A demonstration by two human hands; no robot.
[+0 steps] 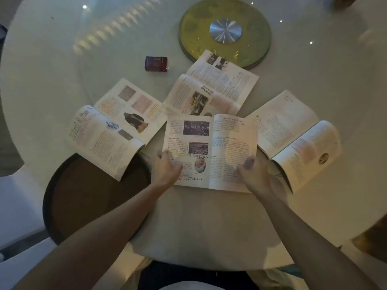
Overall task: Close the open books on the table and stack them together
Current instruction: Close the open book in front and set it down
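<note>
Fingers [165, 155] on open illustrated middle book [209, 151], pages spread flat

Two bare forearms come into view from the lower edge, with no sleeves, watch, bracelet or rings to be seen on them. The left hand [166, 170] and right hand [254, 173] are ungloved. Dark trousers and a strip of white garment show at the bottom.
</note>
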